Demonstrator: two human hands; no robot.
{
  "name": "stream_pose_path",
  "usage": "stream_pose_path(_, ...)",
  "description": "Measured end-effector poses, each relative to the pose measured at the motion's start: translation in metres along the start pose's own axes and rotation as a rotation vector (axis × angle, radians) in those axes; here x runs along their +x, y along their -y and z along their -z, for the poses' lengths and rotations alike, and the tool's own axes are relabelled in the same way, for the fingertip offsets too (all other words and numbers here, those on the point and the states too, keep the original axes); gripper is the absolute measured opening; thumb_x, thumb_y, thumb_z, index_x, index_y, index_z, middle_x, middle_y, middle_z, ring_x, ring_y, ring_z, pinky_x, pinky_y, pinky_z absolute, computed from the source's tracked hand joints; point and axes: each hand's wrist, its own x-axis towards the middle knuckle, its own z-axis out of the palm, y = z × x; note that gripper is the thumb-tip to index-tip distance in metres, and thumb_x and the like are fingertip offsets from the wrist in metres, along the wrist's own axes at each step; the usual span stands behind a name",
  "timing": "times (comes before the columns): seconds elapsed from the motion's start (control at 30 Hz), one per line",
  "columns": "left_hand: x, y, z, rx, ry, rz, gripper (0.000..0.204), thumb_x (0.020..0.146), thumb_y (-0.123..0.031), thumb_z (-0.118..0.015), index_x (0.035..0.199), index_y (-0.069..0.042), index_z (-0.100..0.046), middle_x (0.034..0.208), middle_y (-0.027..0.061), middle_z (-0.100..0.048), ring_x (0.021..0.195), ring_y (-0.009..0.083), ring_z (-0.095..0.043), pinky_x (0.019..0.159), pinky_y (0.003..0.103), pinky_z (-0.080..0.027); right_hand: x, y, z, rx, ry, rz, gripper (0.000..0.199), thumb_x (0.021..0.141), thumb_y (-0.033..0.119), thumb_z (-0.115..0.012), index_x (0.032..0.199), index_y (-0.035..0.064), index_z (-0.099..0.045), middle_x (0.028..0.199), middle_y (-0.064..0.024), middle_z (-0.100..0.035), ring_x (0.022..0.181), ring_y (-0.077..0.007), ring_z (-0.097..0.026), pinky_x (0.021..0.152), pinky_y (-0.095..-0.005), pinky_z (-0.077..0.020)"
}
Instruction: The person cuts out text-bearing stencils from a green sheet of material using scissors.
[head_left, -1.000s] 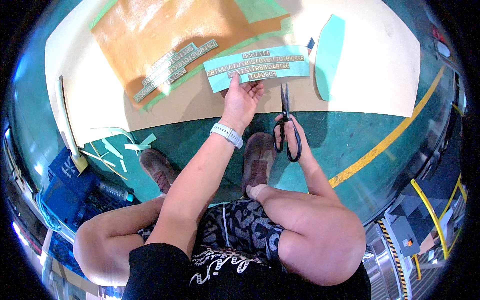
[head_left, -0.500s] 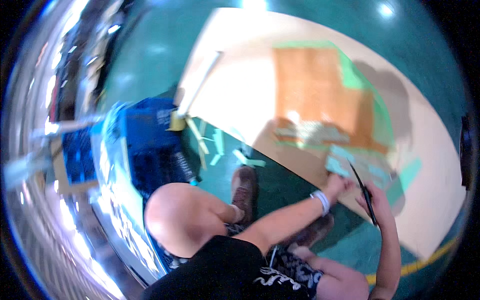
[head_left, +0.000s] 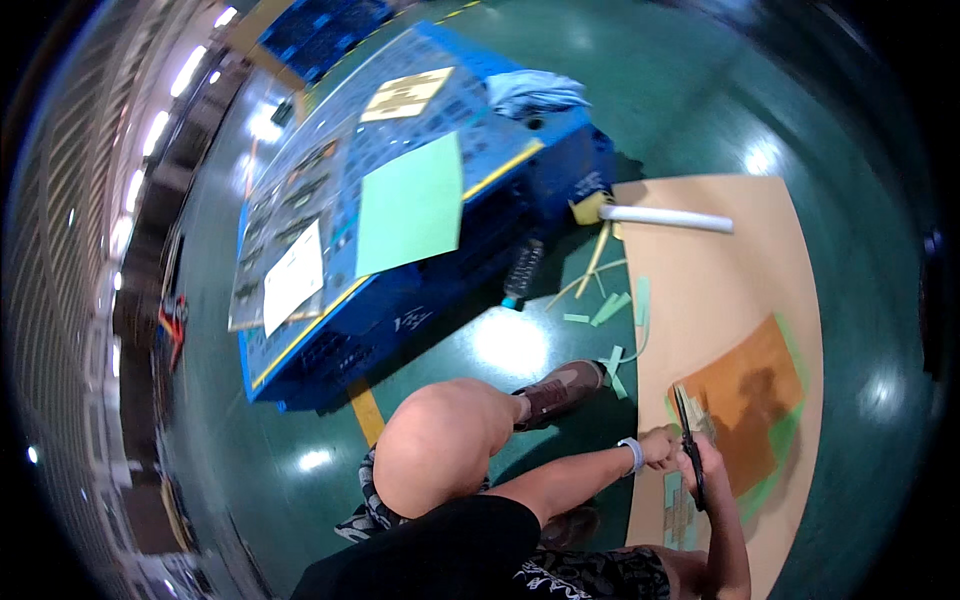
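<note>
My right hand (head_left: 708, 458) is closed round long, narrow black scissors (head_left: 697, 482), seen nearly edge-on with the blades toward the orange sheet. Just left of it, my left hand (head_left: 657, 447) has its fingers curled together, and whatever they pinch is hidden. Both hands are over the near-left part of a large tan board (head_left: 718, 290). On the board is an orange sheet (head_left: 742, 415) with light green edging (head_left: 786, 432). A small tan patterned patch (head_left: 699, 404) shows beside the blades. Below the hands is a pale green and tan patterned strip (head_left: 679, 515).
A blue pallet (head_left: 400, 315) stands to the left, bearing a green sheet (head_left: 412, 205), a white paper (head_left: 295, 275) and a blue cloth (head_left: 535, 92). Green scraps (head_left: 612, 310) and a dark bottle (head_left: 523, 272) lie on the floor. A white tube (head_left: 668, 217) rests across the board's edge.
My view has swung left, bringing the whole blue pallet in and shifting the board toward the right. My hands remain close together, with the scissors still in the right one.
</note>
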Motion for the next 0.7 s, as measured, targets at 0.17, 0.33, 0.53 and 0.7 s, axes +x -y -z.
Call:
stream_pose_path(0.17,-0.015,-0.108,0.113,1.024,-0.090,-0.554,0.029,0.073,-0.026,-0.062,0.090,-0.004,-0.067,0.081,0.0196,-0.066,0.071,0.0320,-0.064,0.066,0.040,-0.051,0.053,0.070,-0.022,0.343,0.119,-0.110,0.023,0.092,0.025,-0.048,0.103,0.0054,-0.049,0.058,0.0017,-0.046,0.045,-0.0060,-0.043,0.041,-0.0202,-0.0351)
stream_pose_path(0.33,-0.068,-0.255,0.184,1.456,-0.395,-0.411,0.021,0.067,-0.020,-0.059,0.072,-0.002,-0.069,0.075,0.0209,-0.065,0.072,0.0362,-0.064,0.065,0.043,-0.051,0.089,0.107,-0.010,0.490,0.161,0.002,0.032,0.091,0.029,-0.048,0.104,0.0001,-0.047,0.059,0.0000,-0.043,0.042,-0.0087,-0.038,0.036,-0.0218,-0.0299)
stream_pose_path(0.53,-0.253,-0.310,0.267,1.260,-0.366,-0.689,0.025,0.080,-0.026,-0.058,0.082,-0.002,-0.060,0.076,0.0194,-0.062,0.073,0.0378,-0.060,0.067,0.047,-0.047,0.098,0.132,-0.030,0.350,0.062,-0.034,0.029,0.094,0.030,-0.045,0.099,0.0011,-0.049,0.057,-0.0015,-0.042,0.041,-0.0101,-0.040,0.036,-0.0240,-0.0310)
stream_pose_path(0.7,-0.391,-0.268,0.356,1.063,-0.925,-0.896,0.014,0.082,-0.015,-0.060,0.092,-0.005,-0.057,0.082,0.0140,-0.059,0.077,0.0327,-0.059,0.067,0.042,-0.048,0.130,0.143,-0.047,0.286,0.073,-0.102,0.023,0.097,0.026,-0.041,0.104,0.0052,-0.047,0.058,-0.0031,-0.047,0.039,-0.0126,-0.042,0.036,-0.0261,-0.0350)
